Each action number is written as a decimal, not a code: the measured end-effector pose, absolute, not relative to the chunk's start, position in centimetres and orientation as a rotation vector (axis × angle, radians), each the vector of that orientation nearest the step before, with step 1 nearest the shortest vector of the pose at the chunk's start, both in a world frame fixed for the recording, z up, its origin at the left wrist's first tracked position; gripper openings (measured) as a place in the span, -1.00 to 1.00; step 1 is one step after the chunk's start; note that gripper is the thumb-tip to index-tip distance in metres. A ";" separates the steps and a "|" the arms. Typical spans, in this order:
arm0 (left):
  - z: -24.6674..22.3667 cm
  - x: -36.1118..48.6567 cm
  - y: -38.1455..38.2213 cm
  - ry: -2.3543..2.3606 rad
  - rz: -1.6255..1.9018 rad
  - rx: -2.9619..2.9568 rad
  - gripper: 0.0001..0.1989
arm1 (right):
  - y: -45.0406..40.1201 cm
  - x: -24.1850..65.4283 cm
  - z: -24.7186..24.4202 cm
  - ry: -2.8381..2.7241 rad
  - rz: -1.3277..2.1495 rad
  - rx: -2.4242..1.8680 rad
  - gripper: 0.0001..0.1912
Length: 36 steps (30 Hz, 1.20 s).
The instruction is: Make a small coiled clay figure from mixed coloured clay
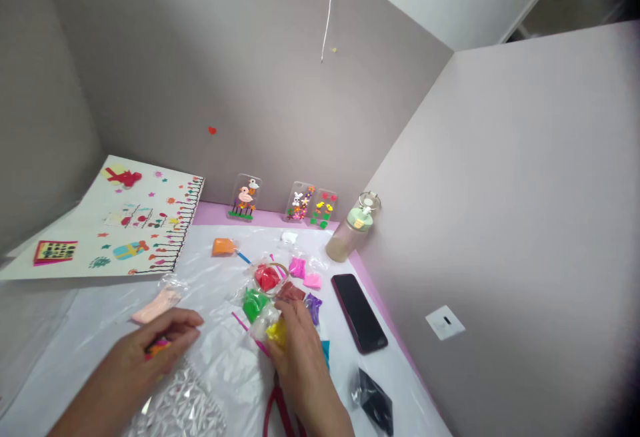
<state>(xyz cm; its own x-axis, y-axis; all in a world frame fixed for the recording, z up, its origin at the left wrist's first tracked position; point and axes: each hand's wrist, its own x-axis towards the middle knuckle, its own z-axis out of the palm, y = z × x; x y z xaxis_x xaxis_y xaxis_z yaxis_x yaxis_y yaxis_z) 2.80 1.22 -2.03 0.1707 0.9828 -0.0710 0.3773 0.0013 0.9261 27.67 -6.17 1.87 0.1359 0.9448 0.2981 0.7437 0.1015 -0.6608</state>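
Observation:
My right hand [306, 354] is closed around a clear packet of yellow modelling clay [277, 334], thumb on one side and fingers on the other. Packets of green clay [255, 304], red clay [267, 278], brown clay [292, 292] and purple clay [313, 308] lie close about it. Red-handled scissors [278, 410] are partly under my right wrist. My left hand [163, 340] has loosely bent fingers, with a gap between thumb and forefinger. A small orange and pink piece [159, 348] shows in that gap; whether it is touched is hidden. Below lies a clear faceted round piece [183, 407].
A phone [359, 312], a bottle [349, 234] and a black clay packet [375, 400] stand or lie at right. Decorated clear cases [245, 197] lean on the back wall. A decorated sheet [145, 220] is at left. Peach clay [159, 304] and orange clay [223, 246] rest on the white sheeting.

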 end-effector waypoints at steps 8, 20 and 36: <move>0.4 6.3 -1.5 1.166 0.764 1.462 -0.68 | -6.4 24.5 2.7 -1.505 0.705 -1.398 -0.24; -0.3 4.9 -1.9 1.132 0.705 1.570 -0.66 | -6.3 23.4 4.4 -1.299 0.971 -1.380 -0.81; -1.0 4.2 -2.3 1.063 0.799 1.644 -0.73 | -6.4 22.7 3.3 -1.256 0.973 -1.312 -0.93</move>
<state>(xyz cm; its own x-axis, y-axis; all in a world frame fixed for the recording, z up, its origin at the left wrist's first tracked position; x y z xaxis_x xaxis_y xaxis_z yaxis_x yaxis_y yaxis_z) 4.24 -2.27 -0.98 0.3999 0.9164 0.0157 0.2694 -0.1339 0.9537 22.74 -6.44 3.32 0.1257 0.9874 0.0963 0.1542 0.0764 -0.9851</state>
